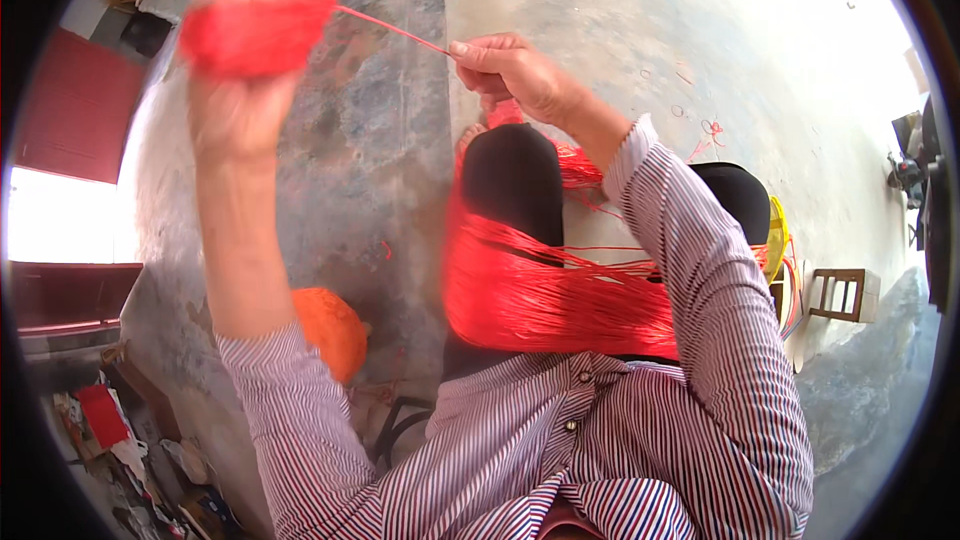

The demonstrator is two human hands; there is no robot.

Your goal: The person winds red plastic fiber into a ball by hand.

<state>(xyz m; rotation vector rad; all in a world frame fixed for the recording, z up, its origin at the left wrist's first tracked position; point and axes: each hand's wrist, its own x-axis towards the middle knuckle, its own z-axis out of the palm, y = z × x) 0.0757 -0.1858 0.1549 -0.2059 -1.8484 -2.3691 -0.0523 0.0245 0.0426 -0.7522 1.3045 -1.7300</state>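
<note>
My left hand (242,118) is raised at the upper left, its fingers stretched out and a little blurred. A thick band of red cord (258,35) is wound around its palm. From there a taut red strand (395,30) runs across to my right hand (525,78), which pinches it between thumb and fingers. Below, a wide skein of red cord (560,295) stretches over both my thighs. More red cord (578,168) lies beyond, beside my left knee (512,175), partly hidden by my right forearm.
An orange rounded object (335,333) sits left of me on the concrete floor (395,180). At right are a yellow round-edged item (775,235) and a small wooden stool (845,295). Red cord scraps (712,128) lie ahead. Dark red furniture (80,110) and piled clutter (125,440) line the left.
</note>
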